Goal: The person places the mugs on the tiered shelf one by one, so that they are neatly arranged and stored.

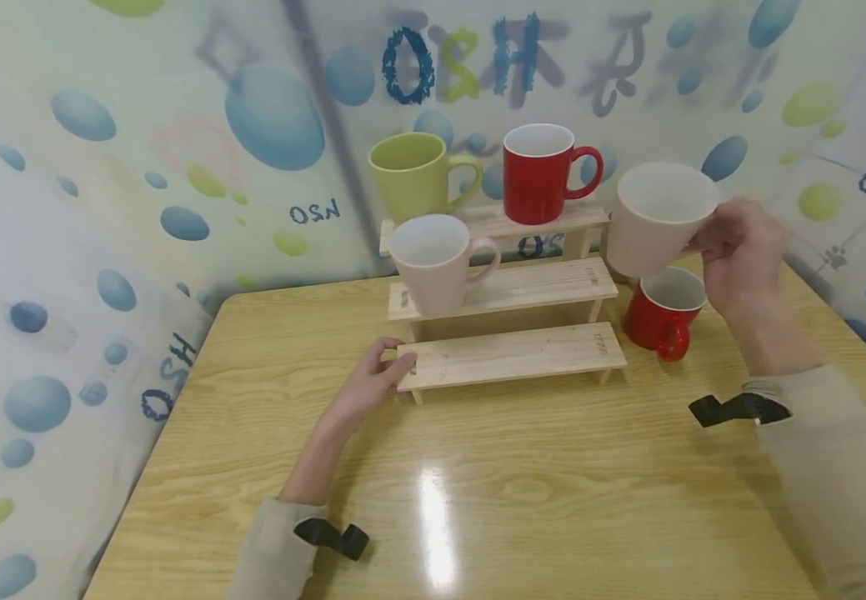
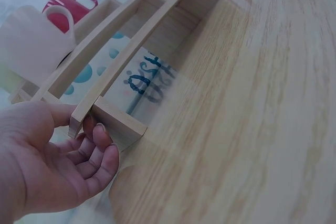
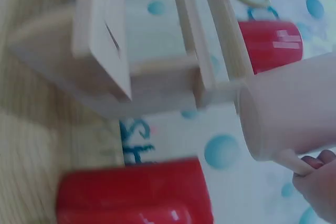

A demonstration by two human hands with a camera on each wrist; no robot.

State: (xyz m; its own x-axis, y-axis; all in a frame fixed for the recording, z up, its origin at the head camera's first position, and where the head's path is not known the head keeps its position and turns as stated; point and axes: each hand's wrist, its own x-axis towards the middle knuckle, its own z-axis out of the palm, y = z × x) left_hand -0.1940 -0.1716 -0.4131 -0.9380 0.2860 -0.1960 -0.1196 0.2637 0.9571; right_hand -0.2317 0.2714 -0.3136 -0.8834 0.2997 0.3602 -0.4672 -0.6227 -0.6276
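Observation:
My right hand [image 1: 743, 250] grips a pale pink mug [image 1: 653, 221] by its handle, lifted off the table to the right of a three-step wooden rack [image 1: 508, 354]. In the right wrist view the mug [image 3: 294, 108] lies across the picture, fingers around its handle. My left hand [image 1: 372, 375] pinches the left end of the rack's lowest step, the thumb on top and fingers beneath, as the left wrist view shows. Another pale pink mug [image 1: 436, 267] stands on the middle step. A green mug [image 1: 410, 179] and a red mug [image 1: 538, 175] stand on the top step.
A second red mug [image 1: 661, 317] stands on the wooden table [image 1: 523, 492] right of the rack, its handle toward me, partly below the lifted mug. A patterned curtain [image 1: 252, 183] with blue and green dots closes off the back and sides.

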